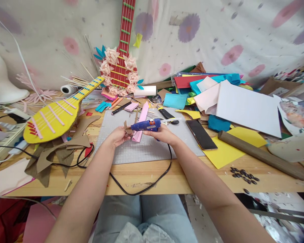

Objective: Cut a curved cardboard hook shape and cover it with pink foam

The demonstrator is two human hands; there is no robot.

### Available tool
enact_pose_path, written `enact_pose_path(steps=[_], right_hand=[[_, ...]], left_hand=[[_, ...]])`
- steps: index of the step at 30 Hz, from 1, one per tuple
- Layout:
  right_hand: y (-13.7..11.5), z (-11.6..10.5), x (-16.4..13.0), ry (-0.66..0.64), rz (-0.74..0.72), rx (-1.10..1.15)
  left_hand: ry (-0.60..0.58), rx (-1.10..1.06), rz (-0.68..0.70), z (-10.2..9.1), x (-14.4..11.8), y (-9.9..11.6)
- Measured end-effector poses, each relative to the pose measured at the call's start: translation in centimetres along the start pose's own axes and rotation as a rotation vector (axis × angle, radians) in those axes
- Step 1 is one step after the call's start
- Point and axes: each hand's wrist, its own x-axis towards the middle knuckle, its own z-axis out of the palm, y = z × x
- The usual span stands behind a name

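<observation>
One blue glue gun (pixel 145 126) is pointing leftward above a gray cutting mat (pixel 152 152); the right hand (pixel 164 134) is gripping it with curled fingers; the left hand (pixel 119 136) is pinching a small brown cardboard piece (pixel 127 128) just by the gun's tip; a folded pink paper strip (pixel 143 114) is lying on the mat, passing beneath the gun; a black phone (pixel 202 134) is resting across the mat's right edge.

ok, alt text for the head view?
Right hand holds a blue glue gun pointed toward a brown cardboard piece in the left hand, over a gray cutting mat. A yellow model lute sits left; a red stringed instrument, ringed with pale pink flowers, stands behind.
</observation>
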Motion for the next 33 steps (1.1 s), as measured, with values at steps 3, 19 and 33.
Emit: enact_pose_path(steps=[3,19,33], right_hand=[[0.08,0.05,0.16,0.022,-0.033,0.014],[-0.69,0.25,0.17,0.150,-0.001,0.071],[-0.21,-0.45,-0.04,0.026,0.056,0.031]], left_hand=[[-0.013,-0.003,0.000,0.08,0.04,-0.02],[-0.072,0.020,0.000,0.09,-0.14,-0.02],[0.000,-0.037,-0.042,0.02,-0.39,0.55]])
